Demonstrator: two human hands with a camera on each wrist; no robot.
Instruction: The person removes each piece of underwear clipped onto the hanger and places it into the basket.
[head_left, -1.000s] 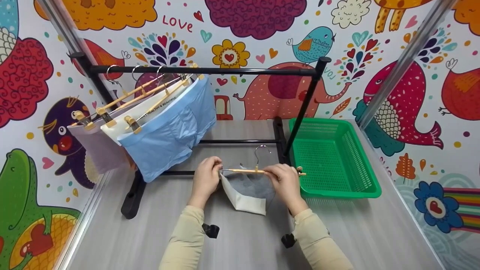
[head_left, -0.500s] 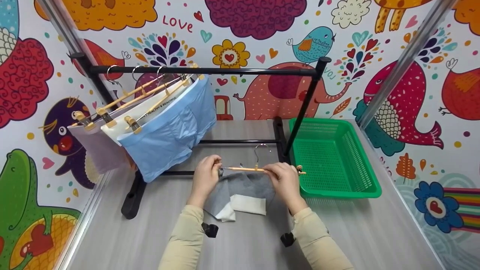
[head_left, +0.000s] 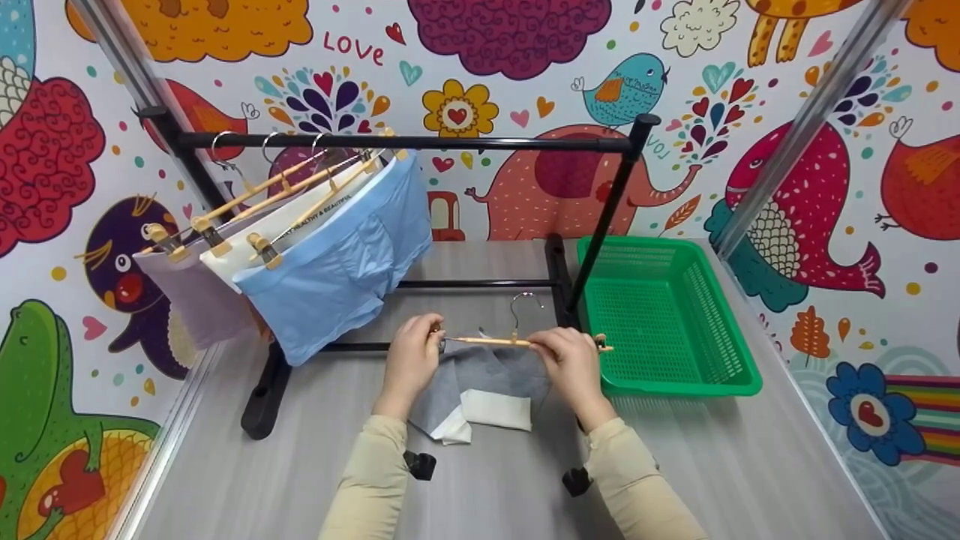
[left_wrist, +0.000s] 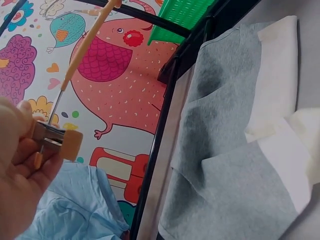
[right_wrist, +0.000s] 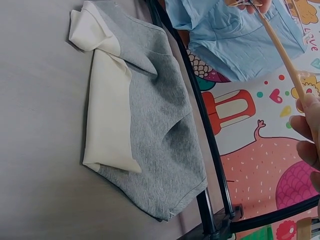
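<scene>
We find the clip hanger [head_left: 487, 342] held in both hands, apart from the grey garment [head_left: 442, 381], which lies on the table [head_left: 495, 495] with its cream band [head_left: 496, 410] towards the person. We record the left hand [head_left: 412, 354] pinching the clip [left_wrist: 71, 145] at one end, and the right hand [head_left: 568, 361] gripping the wooden bar nearer the other. Beyond, we note a blue garment [head_left: 337, 274] on the black rack [head_left: 495, 142], and a green basket [head_left: 697, 391] beside its right leg.

One garment [head_left: 487, 405] lies on the table [head_left: 495, 495], left of the basket [head_left: 679, 389].
</scene>
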